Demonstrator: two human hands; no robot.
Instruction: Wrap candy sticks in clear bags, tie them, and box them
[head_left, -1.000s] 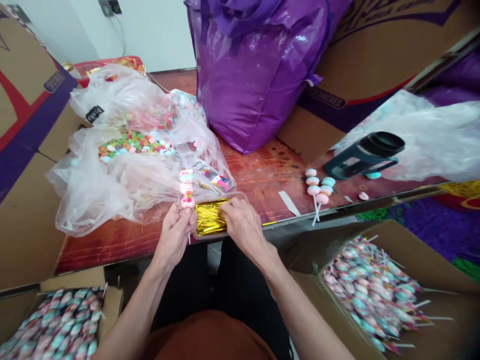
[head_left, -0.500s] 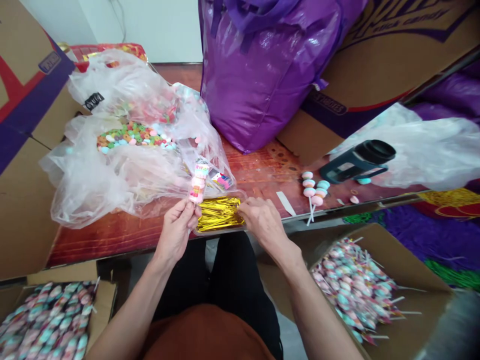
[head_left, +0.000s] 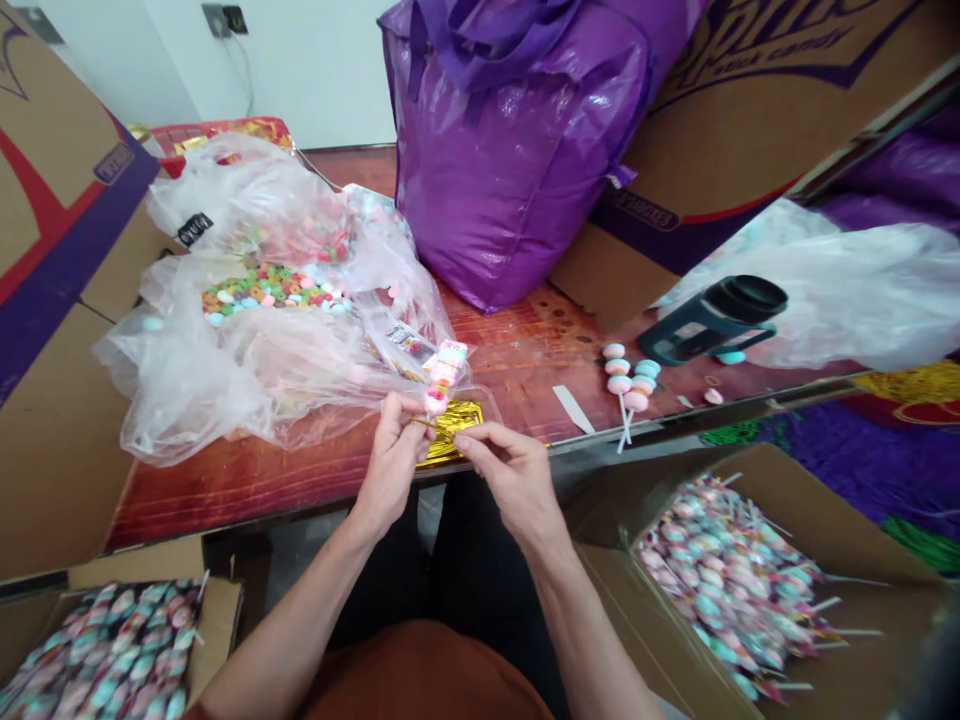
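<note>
My left hand [head_left: 397, 450] pinches the lower end of a wrapped candy stick [head_left: 445, 376], pink and pale blue in a clear printed wrapper, held upright. In my right hand [head_left: 506, 465], thumb and forefinger grip one end of a gold twist tie [head_left: 436, 428], which reaches across to the base of the candy at my left fingers. Just behind my hands lies a clear plastic tray [head_left: 491, 402] with many gold twist ties [head_left: 465, 415], partly hidden by my fingers. Printed wrappers [head_left: 401, 343] lie beyond it, by the plastic bag.
A clear bag [head_left: 255, 345] of colourful candies lies left; a purple bag [head_left: 517, 170] stands behind. Two unwrapped candy sticks [head_left: 630, 385] and a dark bottle [head_left: 712, 318] lie right. Wrapped candies fill an open carton [head_left: 847, 510] at lower right and a left carton [head_left: 217, 620].
My right hand has come out of the tray with a gold twist tie and moved to the candy's base. My left hand has shifted right with the candy stick.
</note>
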